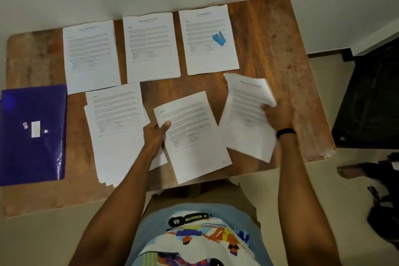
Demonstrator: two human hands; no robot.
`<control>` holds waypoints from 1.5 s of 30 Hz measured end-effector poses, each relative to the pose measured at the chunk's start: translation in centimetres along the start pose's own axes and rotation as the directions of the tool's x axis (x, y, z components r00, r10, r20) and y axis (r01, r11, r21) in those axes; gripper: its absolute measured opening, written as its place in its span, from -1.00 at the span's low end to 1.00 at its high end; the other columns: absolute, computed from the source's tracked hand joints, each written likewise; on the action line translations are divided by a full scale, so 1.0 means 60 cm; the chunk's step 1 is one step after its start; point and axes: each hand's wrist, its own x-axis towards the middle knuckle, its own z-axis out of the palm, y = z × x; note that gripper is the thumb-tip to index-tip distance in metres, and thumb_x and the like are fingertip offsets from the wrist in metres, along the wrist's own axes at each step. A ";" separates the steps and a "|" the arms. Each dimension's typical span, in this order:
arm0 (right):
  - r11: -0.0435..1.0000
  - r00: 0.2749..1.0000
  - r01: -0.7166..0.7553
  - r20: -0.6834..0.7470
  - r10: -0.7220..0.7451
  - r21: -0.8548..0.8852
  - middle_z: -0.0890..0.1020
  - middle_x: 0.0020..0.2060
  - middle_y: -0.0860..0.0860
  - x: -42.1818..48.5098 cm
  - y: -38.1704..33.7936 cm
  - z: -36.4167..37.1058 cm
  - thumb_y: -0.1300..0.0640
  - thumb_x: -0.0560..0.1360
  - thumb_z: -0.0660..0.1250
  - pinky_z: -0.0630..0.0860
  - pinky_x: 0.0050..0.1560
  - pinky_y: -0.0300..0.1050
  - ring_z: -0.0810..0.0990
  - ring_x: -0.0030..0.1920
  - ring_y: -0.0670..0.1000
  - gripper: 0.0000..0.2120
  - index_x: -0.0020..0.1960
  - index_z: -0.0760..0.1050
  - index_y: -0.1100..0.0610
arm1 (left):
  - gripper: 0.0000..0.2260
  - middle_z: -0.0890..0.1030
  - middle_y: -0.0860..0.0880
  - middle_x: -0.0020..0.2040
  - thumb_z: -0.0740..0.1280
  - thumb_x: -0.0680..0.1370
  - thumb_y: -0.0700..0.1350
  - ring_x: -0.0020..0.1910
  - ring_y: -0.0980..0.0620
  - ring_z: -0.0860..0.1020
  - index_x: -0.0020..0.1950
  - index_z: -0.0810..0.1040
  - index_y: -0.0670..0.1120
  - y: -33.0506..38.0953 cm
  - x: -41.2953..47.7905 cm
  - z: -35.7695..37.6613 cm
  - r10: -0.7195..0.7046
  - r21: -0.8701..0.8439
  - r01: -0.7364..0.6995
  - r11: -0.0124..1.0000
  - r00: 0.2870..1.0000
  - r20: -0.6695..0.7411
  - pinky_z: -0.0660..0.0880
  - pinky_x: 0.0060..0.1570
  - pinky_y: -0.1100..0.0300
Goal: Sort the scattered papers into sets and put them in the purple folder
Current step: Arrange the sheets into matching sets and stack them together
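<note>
Three printed sets lie in a row on the surface (280,49), past the far edge of the purple folder (32,134): the nearest set (91,56), the middle set (151,47) and the farthest set (208,39); each shows a title page, so these look like the sorted piles, kept apart so they do not mix. A blue stapler (219,38) rests on the farthest set, probably as a weight or ready for binding. Just beside the folder lies a loose stack (116,131), its edges fanned, which I judge is unsorted.

The left hand (155,134) pinches one sheet (192,136) at its edge, thumb on top, apparently so the heading can be read; the right hand (276,116), well away from the folder, grips a bundle (248,114) that is blurred and lifted off the surface, likely on its way to a pile.

The folder sits closed and flat at the end of the surface, a white label facing up; its long axis runs away from the person, parallel to the piles. The held sheet runs much the same way, with its top leaning slightly toward the folder; no papers can be seen in the folder.
</note>
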 end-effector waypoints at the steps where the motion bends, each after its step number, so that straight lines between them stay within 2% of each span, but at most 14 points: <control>1: 0.997 0.999 0.016 0.048 -0.019 0.080 0.63 0.04 0.07 -0.004 -0.012 -0.040 0.22 0.46 0.51 0.57 -0.05 -0.15 0.62 0.01 0.06 -0.58 0.26 0.46 0.20 | -0.74 0.68 0.07 0.02 0.45 0.54 -0.06 -0.17 0.10 0.70 0.21 0.59 -0.07 0.002 0.004 0.010 0.004 0.019 -0.004 1.000 1.000 0.001 0.59 -0.31 0.29; 5: 0.694 0.843 -0.264 0.510 -0.171 0.670 0.55 0.33 0.21 -0.042 -0.042 -0.167 0.39 0.45 0.39 0.54 0.28 0.15 0.56 0.31 0.21 -0.40 0.46 0.35 0.23 | -0.77 0.67 0.09 0.04 0.43 0.56 -0.03 -0.09 0.05 0.69 0.21 0.57 0.01 0.007 0.019 0.055 -0.005 0.052 0.003 0.999 0.999 0.041 0.60 -0.29 0.25; 8: 0.538 0.705 -0.410 0.631 -0.325 0.736 0.44 0.40 0.26 -0.035 -0.019 -0.168 0.27 0.43 0.51 0.44 0.37 0.20 0.47 0.38 0.24 -0.26 0.52 0.27 0.27 | -0.76 0.67 0.02 0.10 0.39 0.59 -0.01 -0.08 0.02 0.68 0.23 0.51 0.00 0.005 0.030 0.085 -0.033 0.063 0.029 0.998 0.997 0.072 0.61 -0.25 0.23; 10: 0.533 0.660 -0.525 0.713 -0.238 0.664 0.47 0.38 0.26 -0.019 -0.002 -0.136 0.23 0.41 0.55 0.46 0.36 0.17 0.50 0.35 0.23 -0.23 0.51 0.27 0.29 | -0.73 0.65 0.01 0.14 0.36 0.61 0.00 -0.02 0.00 0.67 0.28 0.49 -0.03 0.004 0.036 0.100 -0.031 0.080 0.024 0.997 0.995 0.097 0.64 -0.12 0.19; 13: 0.776 0.613 -0.488 0.790 -0.021 0.400 0.62 0.26 0.15 -0.002 0.012 -0.071 0.33 0.52 0.41 0.60 0.19 0.06 0.59 0.28 0.20 -0.53 0.41 0.43 0.22 | -0.76 0.64 0.01 0.13 0.30 0.65 -0.01 -0.02 0.02 0.66 0.26 0.50 -0.07 0.016 0.032 0.114 -0.049 0.073 0.040 0.997 0.992 0.118 0.60 -0.20 0.28; 15: 0.903 0.690 -0.358 0.719 0.084 0.238 0.71 0.09 0.03 0.007 0.025 -0.021 0.31 0.46 0.49 0.65 0.07 -0.01 0.67 0.15 0.14 -0.57 0.30 0.52 0.17 | -0.72 0.66 -0.06 0.12 0.29 0.64 0.05 -0.02 -0.04 0.67 0.22 0.53 -0.11 0.019 0.032 0.121 -0.084 0.043 0.079 0.996 0.987 0.134 0.59 -0.22 0.22; 18: 0.935 0.822 -0.303 0.548 0.158 0.185 0.64 0.22 0.06 0.013 0.051 0.056 0.19 0.27 0.66 0.55 0.26 0.18 0.64 0.18 0.10 -0.25 0.38 0.43 0.15 | -0.45 0.67 -0.18 0.10 0.35 0.52 0.27 -0.05 -0.20 0.66 0.21 0.55 -0.19 0.018 0.031 0.126 -0.098 -0.049 0.112 0.992 0.967 0.234 0.57 -0.18 0.11; 22: 0.956 0.921 -0.228 0.360 0.151 0.183 0.51 0.30 0.10 0.008 0.037 0.125 0.34 0.43 0.50 0.48 0.17 -0.16 0.51 0.23 0.04 -0.29 0.47 0.23 0.20 | -0.22 0.69 -0.16 0.08 0.44 0.29 0.45 -0.02 -0.20 0.69 0.22 0.57 -0.16 0.027 0.025 0.145 -0.131 -0.064 0.150 0.987 0.964 0.232 0.63 -0.01 -0.07; 27: 0.971 0.946 -0.162 0.308 0.103 0.174 0.52 0.18 0.00 0.015 0.037 0.167 0.35 0.49 0.45 0.43 -0.19 -0.45 0.57 0.16 0.05 -0.39 0.44 0.25 0.14 | -0.44 0.70 -0.07 0.07 0.49 0.35 0.28 0.01 -0.14 0.69 0.15 0.60 -0.10 -0.001 0.060 0.165 -0.147 0.019 0.146 0.989 0.985 0.086 0.61 0.08 -0.19; 32: 0.984 0.961 -0.118 0.264 0.080 0.133 0.53 0.29 0.08 0.007 0.038 0.191 0.33 0.47 0.48 0.56 0.12 -0.17 0.56 0.23 0.09 -0.35 0.44 0.26 0.11 | -0.84 0.67 -0.09 0.02 0.36 0.60 0.00 0.00 -0.10 0.65 0.02 0.54 -0.09 0.025 0.032 0.183 -0.123 0.078 0.126 0.989 0.992 -0.038 0.62 0.09 -0.06; 34: 0.995 0.980 -0.075 0.190 0.062 0.065 0.51 0.29 0.10 -0.002 0.039 0.201 0.28 0.44 0.51 0.55 0.26 0.05 0.53 0.26 0.12 -0.29 0.47 0.23 0.08 | -0.86 0.66 -0.09 0.02 0.32 0.63 -0.03 0.00 -0.09 0.64 0.02 0.54 -0.09 0.026 0.028 0.187 -0.119 0.081 0.124 0.989 0.991 -0.057 0.61 0.07 -0.01; 37: 0.966 0.996 0.056 0.076 -0.038 -0.252 0.41 0.30 0.20 -0.023 0.039 0.213 0.14 0.45 0.53 0.45 0.28 0.04 0.41 0.27 0.17 -0.23 0.53 0.20 0.11 | -0.88 0.66 -0.08 0.00 0.29 0.65 -0.06 -0.03 -0.07 0.64 0.01 0.56 -0.08 0.025 0.026 0.192 -0.097 0.081 0.104 0.991 0.992 -0.084 0.60 0.01 0.06; 40: 0.877 0.979 0.203 0.098 -0.178 -0.436 0.41 0.36 0.23 -0.034 0.039 0.216 0.06 0.52 0.44 0.42 0.31 0.12 0.39 0.31 0.21 -0.40 0.50 0.33 0.11 | -0.85 0.65 -0.07 -0.06 0.28 0.65 -0.09 -0.10 -0.02 0.61 0.00 0.58 -0.14 0.025 0.030 0.196 -0.055 0.122 0.071 0.990 0.990 -0.132 0.54 -0.11 0.17; 45: 0.824 0.979 0.201 0.124 -0.159 -0.530 0.43 0.39 0.18 -0.033 0.053 0.216 -0.05 0.60 0.31 0.36 0.35 0.17 0.39 0.34 0.20 -0.54 0.46 0.41 0.06 | -0.80 0.64 -0.12 -0.11 0.30 0.63 -0.07 -0.11 -0.07 0.60 -0.02 0.60 -0.19 0.025 0.030 0.200 -0.014 0.179 0.046 0.983 0.984 -0.177 0.57 -0.09 0.06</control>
